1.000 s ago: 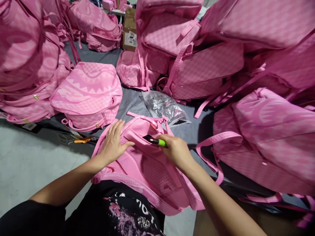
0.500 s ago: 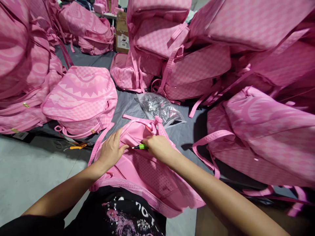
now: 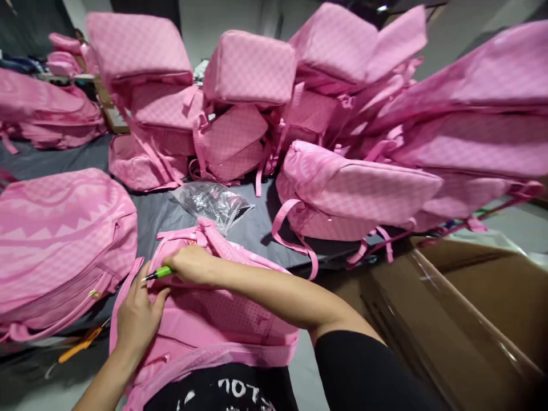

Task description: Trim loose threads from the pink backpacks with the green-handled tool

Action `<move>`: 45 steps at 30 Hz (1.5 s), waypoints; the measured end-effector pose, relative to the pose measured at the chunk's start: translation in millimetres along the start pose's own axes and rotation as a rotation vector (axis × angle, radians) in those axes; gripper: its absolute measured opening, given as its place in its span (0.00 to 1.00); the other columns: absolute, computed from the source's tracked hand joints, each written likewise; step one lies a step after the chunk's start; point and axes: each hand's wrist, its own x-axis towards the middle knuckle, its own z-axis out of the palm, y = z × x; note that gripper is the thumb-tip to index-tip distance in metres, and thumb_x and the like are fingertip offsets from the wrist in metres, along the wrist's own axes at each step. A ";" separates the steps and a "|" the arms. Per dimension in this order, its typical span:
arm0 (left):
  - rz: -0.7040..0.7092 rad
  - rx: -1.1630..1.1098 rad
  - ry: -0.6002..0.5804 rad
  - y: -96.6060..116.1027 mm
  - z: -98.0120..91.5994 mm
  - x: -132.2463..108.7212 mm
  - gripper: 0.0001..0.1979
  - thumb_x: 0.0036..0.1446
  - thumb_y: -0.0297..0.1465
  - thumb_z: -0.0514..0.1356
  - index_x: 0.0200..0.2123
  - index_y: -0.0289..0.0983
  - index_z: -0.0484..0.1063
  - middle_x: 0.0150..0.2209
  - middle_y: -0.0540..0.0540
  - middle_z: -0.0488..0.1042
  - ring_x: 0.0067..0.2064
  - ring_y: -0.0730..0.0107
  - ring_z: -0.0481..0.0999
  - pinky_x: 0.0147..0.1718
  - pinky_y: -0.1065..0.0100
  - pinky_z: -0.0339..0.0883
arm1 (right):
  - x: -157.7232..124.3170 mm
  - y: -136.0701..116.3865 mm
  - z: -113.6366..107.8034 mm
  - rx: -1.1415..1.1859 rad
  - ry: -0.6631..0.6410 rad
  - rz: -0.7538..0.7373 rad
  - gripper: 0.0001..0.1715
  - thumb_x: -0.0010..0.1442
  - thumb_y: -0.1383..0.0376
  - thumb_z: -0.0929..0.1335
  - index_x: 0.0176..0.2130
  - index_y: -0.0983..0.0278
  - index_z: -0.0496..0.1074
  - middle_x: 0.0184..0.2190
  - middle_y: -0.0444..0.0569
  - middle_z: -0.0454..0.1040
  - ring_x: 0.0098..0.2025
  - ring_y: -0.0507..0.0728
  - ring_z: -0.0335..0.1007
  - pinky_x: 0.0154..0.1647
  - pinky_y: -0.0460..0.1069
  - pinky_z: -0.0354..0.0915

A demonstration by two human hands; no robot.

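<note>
A person is working over a pink backpack [image 3: 226, 311] that is lying in the near centre of a grey sheet [image 3: 257, 228], its padded mesh back facing up and its straps trailing toward the far side. The right hand [image 3: 192, 265] is reaching across the top of it, its grip closed around a green pen [image 3: 159, 273] whose dark tip is pointing left. The left hand [image 3: 139, 314] is resting on the near left corner, fingers together on the fabric just below the pen tip. Whether that grip is pinching the cloth or only pressing it flat cannot be told.

Judging by the pen's position at the upper edge, the work on this backpack is under way rather than finished. No ink mark is showing on the fabric.

A clear plastic bag [image 3: 212, 201] is lying just beyond the straps. A second backpack [image 3: 55, 228] is sitting to the left, and a stacked pile of backpacks [image 3: 248, 68] is filling the far side. An open cardboard box [image 3: 471, 308] is standing at the near right, and orange scissors [image 3: 79, 346] are lying at the near left.
</note>
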 end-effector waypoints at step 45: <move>-0.364 -0.497 -0.255 2.4 -25.4 -18.2 0.29 0.54 0.44 0.63 0.56 0.35 0.73 0.51 0.40 0.79 0.51 0.55 0.79 0.52 0.61 0.70 | -180.7 28.7 18.1 0.131 0.122 0.363 0.27 0.56 0.76 0.61 0.53 0.64 0.74 0.50 0.55 0.78 0.49 0.60 0.76 0.44 0.51 0.69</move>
